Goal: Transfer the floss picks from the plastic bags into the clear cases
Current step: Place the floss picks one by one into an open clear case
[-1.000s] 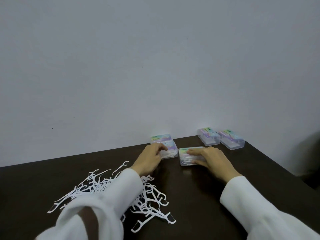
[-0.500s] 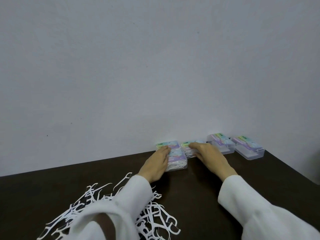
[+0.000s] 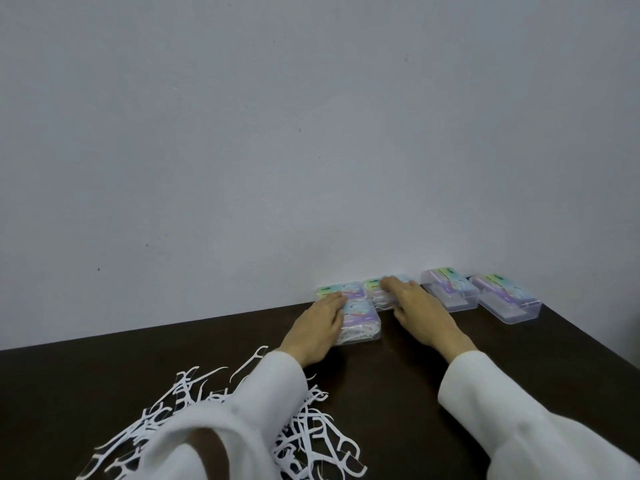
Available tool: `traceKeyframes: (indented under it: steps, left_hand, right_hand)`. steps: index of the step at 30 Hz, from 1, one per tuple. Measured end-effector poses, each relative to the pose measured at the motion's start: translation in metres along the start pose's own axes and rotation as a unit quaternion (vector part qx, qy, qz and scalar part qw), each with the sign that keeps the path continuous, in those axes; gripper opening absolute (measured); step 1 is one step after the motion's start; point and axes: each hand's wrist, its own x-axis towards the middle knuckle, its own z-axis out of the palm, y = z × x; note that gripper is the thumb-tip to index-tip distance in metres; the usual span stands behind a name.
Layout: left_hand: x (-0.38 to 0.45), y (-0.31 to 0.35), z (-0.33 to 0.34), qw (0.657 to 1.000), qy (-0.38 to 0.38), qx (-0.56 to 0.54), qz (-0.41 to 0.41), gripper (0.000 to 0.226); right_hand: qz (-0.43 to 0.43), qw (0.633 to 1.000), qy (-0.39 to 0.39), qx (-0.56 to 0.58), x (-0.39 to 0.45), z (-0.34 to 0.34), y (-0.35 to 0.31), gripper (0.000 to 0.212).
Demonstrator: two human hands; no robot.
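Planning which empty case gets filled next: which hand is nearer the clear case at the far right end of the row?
Right. The right hand rests on a filled case two places left of the far-right case; the left hand lies farther left, on the front filled case.

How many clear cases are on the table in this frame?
5, possibly more hidden by hands: two against the wall, one nearer under the left hand, two at right.

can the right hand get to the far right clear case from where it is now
Probably yes. The right hand lies flat on a filled case; only one other case stands between it and the far right case, so it could lift over.
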Motion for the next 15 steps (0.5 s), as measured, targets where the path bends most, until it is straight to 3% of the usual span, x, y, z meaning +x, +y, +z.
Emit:
traceKeyframes:
  steps: [4,8,15]
  left_hand:
    - [0.002,0.002,-0.001,1.0,0.02,0.02,-0.003,0.044]
    - [-0.001,0.007,-0.002,0.999,0.038,0.003,-0.004,0.046]
    - [-0.024,0.02,-0.005,0.998,0.038,-0.04,0.013,0.042]
  right_hand:
    - [0.081,0.989,0.111,-0.048,-0.003,-0.006,0.005,0.055]
    - [0.173,0.979,0.072,-0.085,-0.011,-0.013,0.011,0.055]
    - [0.16,0.979,0.046,-0.119,-0.039,-0.016,0.001,0.06]
